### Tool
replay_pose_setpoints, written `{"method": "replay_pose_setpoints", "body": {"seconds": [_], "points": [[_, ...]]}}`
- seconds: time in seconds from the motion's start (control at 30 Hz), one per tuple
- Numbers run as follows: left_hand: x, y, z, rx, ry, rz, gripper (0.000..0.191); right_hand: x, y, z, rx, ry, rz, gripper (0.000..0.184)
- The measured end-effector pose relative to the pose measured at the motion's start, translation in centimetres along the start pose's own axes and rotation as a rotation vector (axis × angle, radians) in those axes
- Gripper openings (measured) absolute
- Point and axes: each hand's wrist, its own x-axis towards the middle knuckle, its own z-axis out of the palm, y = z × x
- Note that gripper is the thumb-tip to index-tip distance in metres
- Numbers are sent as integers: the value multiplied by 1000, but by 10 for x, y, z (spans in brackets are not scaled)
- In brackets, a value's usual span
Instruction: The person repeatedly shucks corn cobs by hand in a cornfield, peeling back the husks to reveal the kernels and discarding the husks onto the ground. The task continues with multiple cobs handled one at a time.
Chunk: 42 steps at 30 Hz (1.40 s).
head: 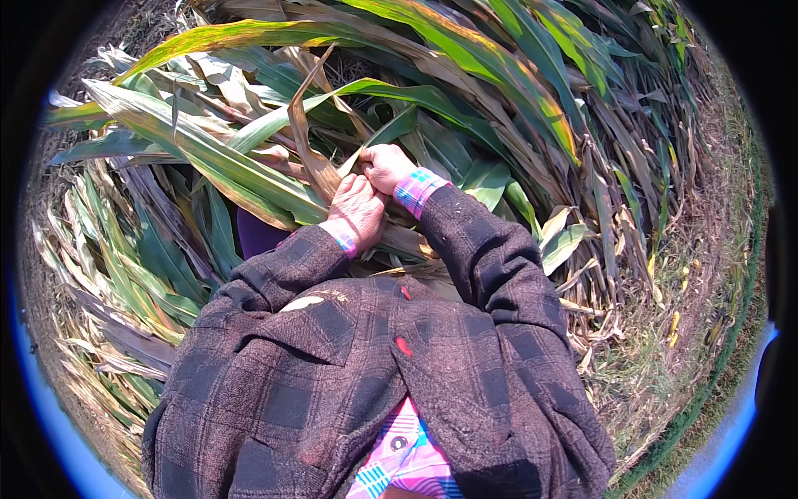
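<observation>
My left hand (358, 209) and my right hand (384, 167) meet in front of my chest, touching each other. The fingers of both are curled at a dry, tan corn husk or leaf (321, 174), which rises from between them. Whatever else lies inside the fingers is hidden. A long green and yellow corn leaf (230, 165) stretches from beside my left hand to the upper left. Cut corn stalks with green and dry leaves (449, 118) lie beneath and beyond both hands.
Another heap of corn stalks (156, 249) lies at the left, and a thick row of them (623, 143) curves along the upper right. Several yellow corn ears (674, 324) rest on the straw-strewn ground (648, 368) at the right, near a strip of green growth (698, 399).
</observation>
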Motion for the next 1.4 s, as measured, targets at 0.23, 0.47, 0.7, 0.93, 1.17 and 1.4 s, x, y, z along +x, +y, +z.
{"method": "replay_pose_setpoints", "body": {"seconds": [0.23,0.47,0.7,0.93,1.17,1.4], "points": [[-5,-1,-4,-60,-42,-40,45,70,29,40,-513,-602,227,49],[4,-9,-5,-100,-21,10,42,37,17,-13,-303,-239,246,47],[1,-20,1,-139,-69,52,36,-9,-21,-64,-87,-60,86,58],[9,-42,19,-367,-257,-251,38,-80,0,-56,105,290,-130,63],[55,17,18,-1696,72,-150,41,-102,22,-55,-37,584,-19,57],[66,37,12,-1143,329,-132,22,-117,30,-54,-5,638,-87,64]]}}
